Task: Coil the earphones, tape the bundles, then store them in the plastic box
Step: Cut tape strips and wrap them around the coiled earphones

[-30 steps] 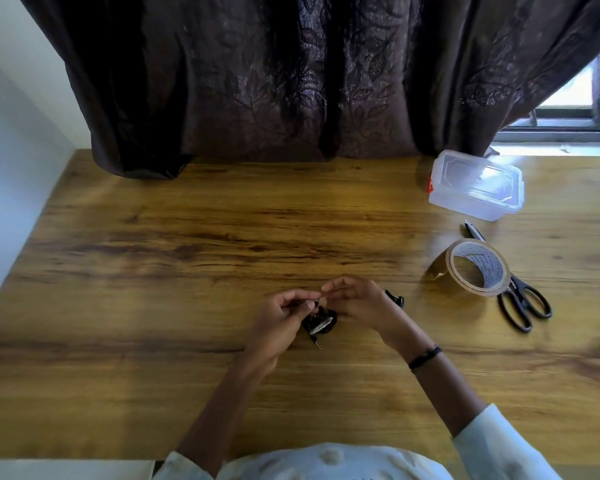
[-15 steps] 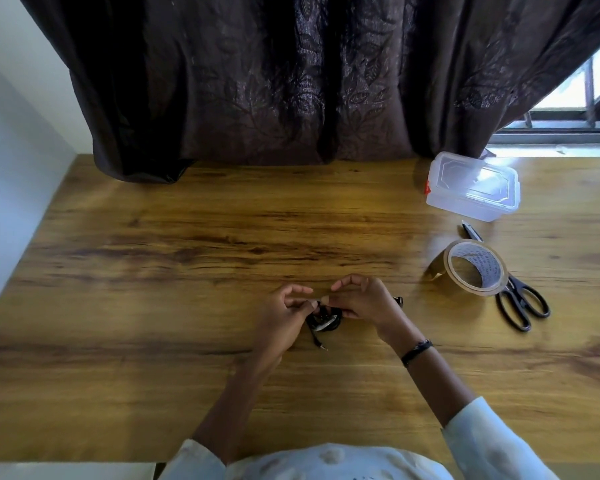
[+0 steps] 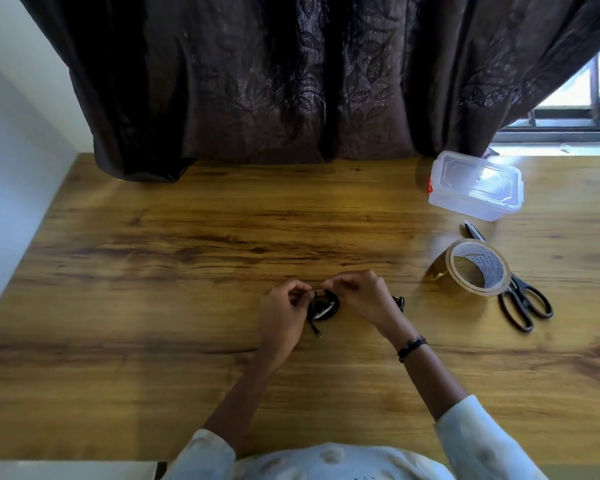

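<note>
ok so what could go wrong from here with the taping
The strip of tape pinched between the left hand and right hand is short; it may stick to the fingertips or fold on itself before it wraps the coiled earphones. The plug end trails loose and could pull the coil apart. The plastic box has its lid on.

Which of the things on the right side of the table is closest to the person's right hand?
The tape roll, standing tilted on the scissors. It is nearer the right hand than the scissors' handles or the plastic box by the curtain.
</note>
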A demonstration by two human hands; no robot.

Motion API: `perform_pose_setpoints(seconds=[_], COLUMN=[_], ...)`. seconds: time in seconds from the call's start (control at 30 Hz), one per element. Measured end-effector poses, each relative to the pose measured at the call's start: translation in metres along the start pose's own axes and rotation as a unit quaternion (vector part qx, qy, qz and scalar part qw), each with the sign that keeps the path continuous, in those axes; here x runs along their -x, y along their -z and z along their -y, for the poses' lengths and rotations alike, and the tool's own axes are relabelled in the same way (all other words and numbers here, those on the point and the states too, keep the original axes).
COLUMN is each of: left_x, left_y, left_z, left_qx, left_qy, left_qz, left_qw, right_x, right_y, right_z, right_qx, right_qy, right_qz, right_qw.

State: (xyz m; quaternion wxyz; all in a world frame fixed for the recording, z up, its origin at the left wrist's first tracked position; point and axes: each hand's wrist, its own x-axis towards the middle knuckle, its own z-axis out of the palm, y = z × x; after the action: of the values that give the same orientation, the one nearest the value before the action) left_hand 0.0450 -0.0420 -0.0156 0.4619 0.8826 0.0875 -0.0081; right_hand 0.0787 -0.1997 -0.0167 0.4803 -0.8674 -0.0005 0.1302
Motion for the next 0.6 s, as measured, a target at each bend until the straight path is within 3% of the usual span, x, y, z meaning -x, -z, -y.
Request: perform_pose_setpoints(seconds=[0.23, 0.6], left_x=[0.000, -0.001], left_y=[-0.004, 0.006], left_z=[0.003, -0.007], left_qx=[-0.021, 0.015], left_qy=[-0.019, -0.024], left_qz=[-0.023, -0.036], left_qw=[0.999, 0.999], right_x=[0.003, 0.012], right_y=[-0.001, 0.031], right_z=[-0.001, 0.002], right_qx=[0.051, -0.004], right_qy=[0.063, 0.061], right_qz=[-0.030, -0.080], right_qw=[0.996, 0.995])
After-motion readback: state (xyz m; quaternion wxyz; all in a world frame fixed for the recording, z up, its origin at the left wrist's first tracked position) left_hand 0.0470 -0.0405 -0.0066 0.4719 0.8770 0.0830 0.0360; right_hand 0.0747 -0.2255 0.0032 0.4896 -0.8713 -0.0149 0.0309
